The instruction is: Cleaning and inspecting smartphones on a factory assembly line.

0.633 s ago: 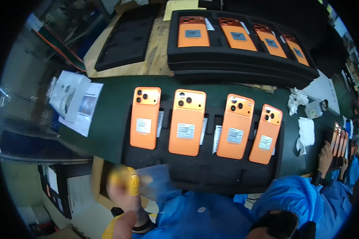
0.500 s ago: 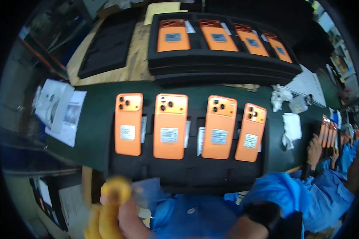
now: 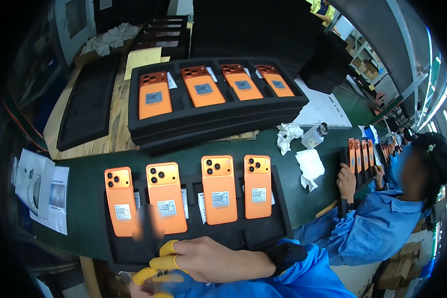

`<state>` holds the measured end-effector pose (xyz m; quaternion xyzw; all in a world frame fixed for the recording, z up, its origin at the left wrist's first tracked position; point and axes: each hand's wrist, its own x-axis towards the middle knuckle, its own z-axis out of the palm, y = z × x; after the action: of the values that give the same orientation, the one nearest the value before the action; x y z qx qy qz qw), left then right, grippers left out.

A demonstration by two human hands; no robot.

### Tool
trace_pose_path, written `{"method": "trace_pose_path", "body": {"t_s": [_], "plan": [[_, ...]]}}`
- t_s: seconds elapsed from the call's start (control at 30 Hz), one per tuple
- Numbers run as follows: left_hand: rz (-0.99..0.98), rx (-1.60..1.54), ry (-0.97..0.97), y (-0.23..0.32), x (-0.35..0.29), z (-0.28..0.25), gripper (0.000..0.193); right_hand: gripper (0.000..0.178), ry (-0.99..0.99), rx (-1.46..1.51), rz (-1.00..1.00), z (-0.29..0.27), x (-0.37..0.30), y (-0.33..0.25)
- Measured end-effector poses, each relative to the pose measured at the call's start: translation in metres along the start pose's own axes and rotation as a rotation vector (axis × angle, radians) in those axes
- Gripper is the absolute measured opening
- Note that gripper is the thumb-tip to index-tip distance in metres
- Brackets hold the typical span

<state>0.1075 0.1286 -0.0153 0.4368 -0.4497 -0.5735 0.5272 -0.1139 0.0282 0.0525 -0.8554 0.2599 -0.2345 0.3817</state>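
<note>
My right hand (image 3: 208,259) reaches in from the right, with yellow covers on its fingertips and a dark band at the wrist. Its fingers bend closed against my left hand (image 3: 143,284), which also wears yellow fingertip covers and sits low at the frame's bottom. What lies between them is blurred; a hazy bluish patch shows there. Beyond the hands a black foam tray (image 3: 221,243) holds a row of orange phones, backs up, with white labels: a leftmost phone (image 3: 118,198), its neighbour (image 3: 173,191), another (image 3: 218,191) and the rightmost (image 3: 257,188). A dark smear partly covers the second phone.
Stacked black trays (image 3: 218,116) with more orange phones stand at the back. Crumpled white tissues (image 3: 289,136), a small bottle (image 3: 314,136) and a white cloth (image 3: 310,169) lie at right. A co-worker in blue (image 3: 382,223) sits beyond. Papers (image 3: 54,198) lie left.
The view has swung, so trays and phones sit further left and lower. My right hand has come over to meet my left; the clear film seen by my left hand no longer shows plainly.
</note>
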Motion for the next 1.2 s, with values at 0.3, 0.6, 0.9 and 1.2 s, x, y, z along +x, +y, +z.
{"method": "trace_pose_path", "body": {"t_s": [0.3, 0.6, 0.9, 1.2], "plan": [[0.444, 0.389, -0.097, 0.028, 0.029, 0.017, 0.01, 0.04, 0.096, 0.588, 0.006, -0.003, -0.011, 0.005], [0.299, -0.318, -0.05, 0.04, 0.013, 0.039, 0.069, 0.03, 0.195, 0.042, 0.105, 0.004, -0.025, 0.009], [-0.082, 0.567, 0.118, 0.052, -0.023, -0.032, 0.024, 0.053, -0.057, -0.209, 0.036, 0.011, -0.002, -0.023], [-0.417, -0.265, 1.188, -0.174, -0.143, -0.222, 0.016, 0.036, 0.503, 0.257, 0.428, 0.0, -0.049, 0.031]]}}
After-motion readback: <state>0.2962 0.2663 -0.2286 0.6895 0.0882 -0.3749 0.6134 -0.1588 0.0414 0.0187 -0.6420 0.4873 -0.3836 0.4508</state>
